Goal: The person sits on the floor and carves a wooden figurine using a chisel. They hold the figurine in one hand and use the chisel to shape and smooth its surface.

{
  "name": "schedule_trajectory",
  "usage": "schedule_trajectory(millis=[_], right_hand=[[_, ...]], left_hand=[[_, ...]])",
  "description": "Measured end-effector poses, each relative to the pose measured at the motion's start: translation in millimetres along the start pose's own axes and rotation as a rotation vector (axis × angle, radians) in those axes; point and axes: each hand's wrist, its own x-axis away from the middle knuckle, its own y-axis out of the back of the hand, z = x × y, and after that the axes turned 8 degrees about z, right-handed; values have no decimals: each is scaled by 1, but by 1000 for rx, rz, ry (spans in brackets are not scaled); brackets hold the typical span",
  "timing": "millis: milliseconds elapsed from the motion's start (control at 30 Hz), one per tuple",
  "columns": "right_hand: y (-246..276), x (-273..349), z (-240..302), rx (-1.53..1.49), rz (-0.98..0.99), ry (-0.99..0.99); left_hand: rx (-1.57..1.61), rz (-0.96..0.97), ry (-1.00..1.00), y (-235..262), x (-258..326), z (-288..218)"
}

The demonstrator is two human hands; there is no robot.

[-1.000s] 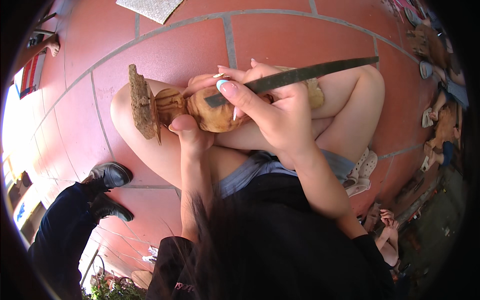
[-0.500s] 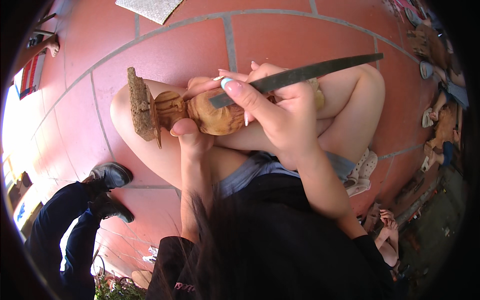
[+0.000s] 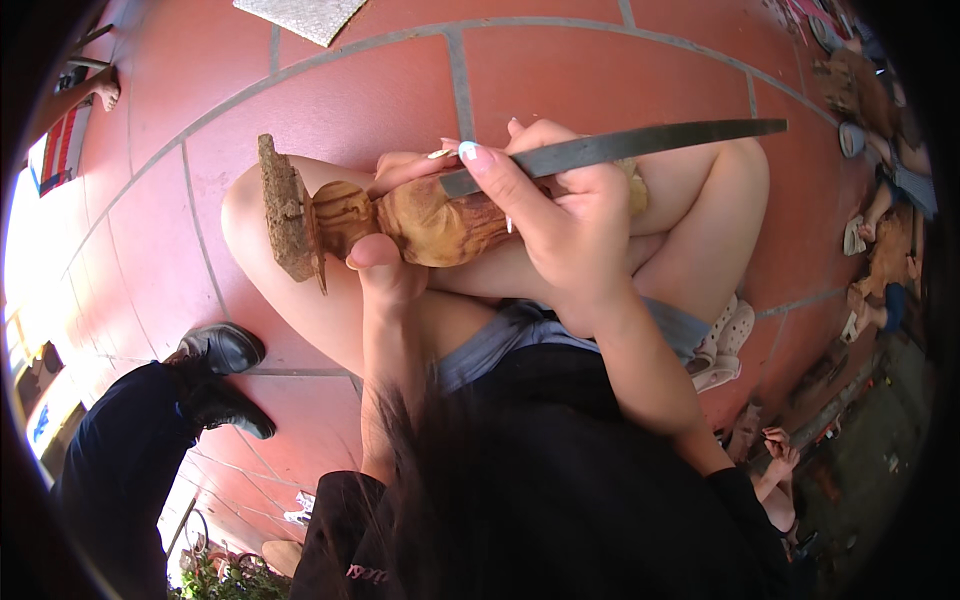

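Note:
A carved wooden figure (image 3: 425, 220) with a rough bark base on its left end lies across my bare knees. My left hand (image 3: 388, 262) grips it from below, thumb pressed against the wood. My right hand (image 3: 565, 215) is closed around a long dark metal file (image 3: 640, 145), whose near end rests on the top of the figure while the far end points right. My forefinger lies along the blade.
I sit on red floor tiles (image 3: 330, 110) with grey joints. Another person's dark trouser legs and black shoes (image 3: 215, 350) stand at the left. A grey mat (image 3: 300, 15) lies at the top. Sandals (image 3: 725, 340) and other seated people are at the right.
The file has slid a little to the right across the wood and the figure has shifted slightly with it. The standing person's feet have stayed at the left.

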Motion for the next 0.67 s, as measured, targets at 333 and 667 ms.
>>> schedule_trajectory(millis=[333, 667], right_hand=[[6, 1, -8, 158, 17, 69], [37, 12, 11, 29, -91, 162]], left_hand=[[27, 4, -17, -1, -1, 1], [153, 99, -127, 6, -2, 5]])
